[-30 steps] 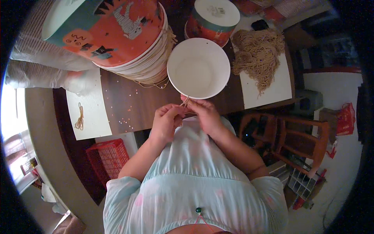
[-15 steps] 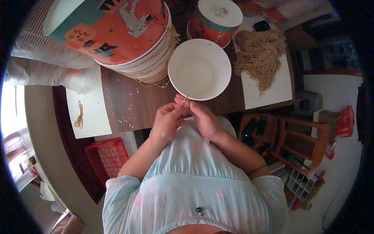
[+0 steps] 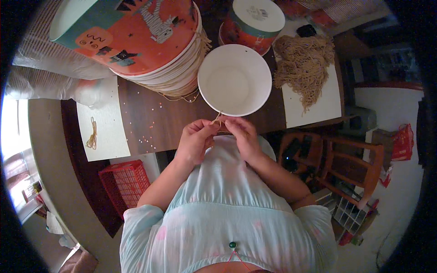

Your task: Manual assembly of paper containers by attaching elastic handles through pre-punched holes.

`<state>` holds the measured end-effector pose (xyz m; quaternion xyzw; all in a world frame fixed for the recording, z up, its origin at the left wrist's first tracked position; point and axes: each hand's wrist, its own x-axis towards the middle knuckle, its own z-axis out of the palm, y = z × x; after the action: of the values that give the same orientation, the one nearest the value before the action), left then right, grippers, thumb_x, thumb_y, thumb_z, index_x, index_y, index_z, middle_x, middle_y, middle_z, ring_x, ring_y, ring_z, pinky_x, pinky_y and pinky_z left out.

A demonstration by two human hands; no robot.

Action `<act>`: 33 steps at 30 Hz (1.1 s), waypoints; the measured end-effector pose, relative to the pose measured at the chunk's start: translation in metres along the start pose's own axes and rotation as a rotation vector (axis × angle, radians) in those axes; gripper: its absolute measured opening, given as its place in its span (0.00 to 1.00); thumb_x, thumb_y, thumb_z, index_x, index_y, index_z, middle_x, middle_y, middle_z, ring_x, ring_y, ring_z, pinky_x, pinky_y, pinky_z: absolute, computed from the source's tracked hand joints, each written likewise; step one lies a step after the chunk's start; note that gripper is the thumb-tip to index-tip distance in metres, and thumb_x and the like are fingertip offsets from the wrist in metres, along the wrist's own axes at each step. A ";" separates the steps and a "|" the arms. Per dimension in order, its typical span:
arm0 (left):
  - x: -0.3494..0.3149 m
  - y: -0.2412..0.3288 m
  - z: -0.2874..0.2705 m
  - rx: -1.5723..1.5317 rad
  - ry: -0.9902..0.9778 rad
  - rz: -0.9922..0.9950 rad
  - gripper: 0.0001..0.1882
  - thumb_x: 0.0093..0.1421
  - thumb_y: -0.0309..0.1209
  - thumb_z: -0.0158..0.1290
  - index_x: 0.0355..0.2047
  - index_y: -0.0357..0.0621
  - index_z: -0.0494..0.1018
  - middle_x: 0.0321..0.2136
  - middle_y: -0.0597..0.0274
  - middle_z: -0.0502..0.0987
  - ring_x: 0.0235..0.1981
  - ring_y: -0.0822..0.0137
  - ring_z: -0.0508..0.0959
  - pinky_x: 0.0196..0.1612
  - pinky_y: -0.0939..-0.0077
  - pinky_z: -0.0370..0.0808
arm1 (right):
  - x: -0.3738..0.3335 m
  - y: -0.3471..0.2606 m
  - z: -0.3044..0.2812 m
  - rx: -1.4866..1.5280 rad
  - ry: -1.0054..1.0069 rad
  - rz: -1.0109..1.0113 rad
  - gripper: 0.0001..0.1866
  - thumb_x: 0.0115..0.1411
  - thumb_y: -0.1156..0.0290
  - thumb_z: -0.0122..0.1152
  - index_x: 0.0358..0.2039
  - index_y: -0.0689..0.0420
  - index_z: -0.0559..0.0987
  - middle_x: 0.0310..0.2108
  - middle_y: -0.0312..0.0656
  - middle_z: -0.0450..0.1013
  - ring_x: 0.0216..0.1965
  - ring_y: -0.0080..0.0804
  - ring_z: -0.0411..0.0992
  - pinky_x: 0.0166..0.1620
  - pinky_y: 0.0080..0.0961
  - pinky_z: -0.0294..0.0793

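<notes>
1. A small loop of tan string (image 3: pixel 92 134) lies on a white sheet (image 3: pixel 104 132), far to the left of the hands.
2. The left hand (image 3: pixel 195 142) pinches a thin tan string (image 3: pixel 216 120) with its fingertips pressed together.
3. The right hand (image 3: pixel 242 134) seems to pinch the same string, but the fingers hide it.
4. The string sits between both hands, touching the white bowl's (image 3: pixel 235 79) near rim.
5. A pile of tan string (image 3: pixel 304 63) lies to the right.

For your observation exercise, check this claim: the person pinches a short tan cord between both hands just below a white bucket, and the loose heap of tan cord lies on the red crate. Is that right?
Not quite. In the head view the heap of tan cord lies on a white sheet on the table, not on the red crate, which sits lower left. The rest holds: left hand and right hand pinch a short cord below the white bucket.
</notes>
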<state>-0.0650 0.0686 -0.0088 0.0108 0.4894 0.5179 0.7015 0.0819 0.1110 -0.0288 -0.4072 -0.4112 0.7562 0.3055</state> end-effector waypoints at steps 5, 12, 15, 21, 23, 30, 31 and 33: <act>0.002 0.000 -0.002 0.180 0.010 0.084 0.02 0.56 0.25 0.52 0.27 0.41 0.72 0.21 0.67 0.73 0.16 0.79 0.64 0.18 0.86 0.60 | 0.000 0.001 -0.004 -0.030 0.096 0.005 0.11 0.58 0.69 0.57 0.38 0.61 0.75 0.35 0.37 0.74 0.37 0.22 0.71 0.41 0.18 0.70; 0.000 0.001 -0.001 0.284 -0.018 0.142 0.06 0.56 0.30 0.54 0.27 0.40 0.74 0.20 0.70 0.73 0.18 0.82 0.66 0.21 0.87 0.62 | 0.001 -0.016 0.008 -0.469 0.104 -0.208 0.08 0.57 0.73 0.56 0.36 0.62 0.76 0.29 0.39 0.76 0.31 0.22 0.73 0.36 0.20 0.72; -0.002 0.000 -0.001 0.336 0.008 0.135 0.07 0.56 0.30 0.55 0.26 0.39 0.74 0.20 0.70 0.73 0.18 0.82 0.66 0.21 0.88 0.62 | 0.004 -0.012 0.008 -0.395 0.044 -0.212 0.08 0.58 0.73 0.55 0.36 0.63 0.76 0.30 0.40 0.76 0.32 0.22 0.73 0.37 0.20 0.72; -0.002 -0.001 -0.006 0.446 0.042 0.217 0.07 0.56 0.30 0.55 0.25 0.39 0.75 0.20 0.70 0.74 0.18 0.82 0.67 0.21 0.89 0.62 | 0.004 -0.010 0.008 -0.270 -0.045 -0.177 0.10 0.59 0.71 0.53 0.36 0.63 0.77 0.32 0.39 0.76 0.33 0.23 0.73 0.38 0.21 0.72; -0.002 -0.001 -0.007 0.514 0.012 0.254 0.05 0.56 0.29 0.54 0.28 0.40 0.75 0.24 0.64 0.78 0.21 0.79 0.71 0.23 0.86 0.65 | 0.005 -0.010 0.009 -0.214 -0.040 -0.138 0.10 0.59 0.69 0.53 0.36 0.62 0.77 0.32 0.39 0.76 0.34 0.24 0.73 0.40 0.21 0.72; -0.005 -0.001 0.002 0.240 0.030 0.216 0.07 0.57 0.29 0.54 0.31 0.38 0.75 0.25 0.64 0.78 0.24 0.78 0.73 0.24 0.86 0.65 | 0.009 -0.003 0.006 0.609 -0.122 0.301 0.07 0.58 0.66 0.51 0.31 0.55 0.74 0.35 0.36 0.73 0.38 0.25 0.70 0.44 0.26 0.66; -0.004 -0.003 0.002 0.276 0.034 0.253 0.06 0.56 0.28 0.54 0.32 0.37 0.74 0.27 0.63 0.78 0.24 0.78 0.73 0.25 0.86 0.65 | 0.010 -0.004 0.005 0.650 -0.120 0.346 0.07 0.58 0.66 0.51 0.31 0.54 0.74 0.34 0.35 0.73 0.37 0.24 0.69 0.43 0.25 0.66; -0.005 -0.004 0.007 0.313 0.037 0.289 0.06 0.56 0.27 0.54 0.32 0.37 0.74 0.28 0.62 0.78 0.24 0.77 0.73 0.25 0.86 0.66 | 0.010 -0.006 0.006 0.692 -0.117 0.391 0.06 0.59 0.65 0.51 0.30 0.53 0.73 0.34 0.33 0.72 0.37 0.23 0.69 0.43 0.25 0.65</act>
<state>-0.0569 0.0664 -0.0041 0.1803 0.5701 0.5308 0.6006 0.0726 0.1195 -0.0251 -0.3071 -0.0634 0.9158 0.2510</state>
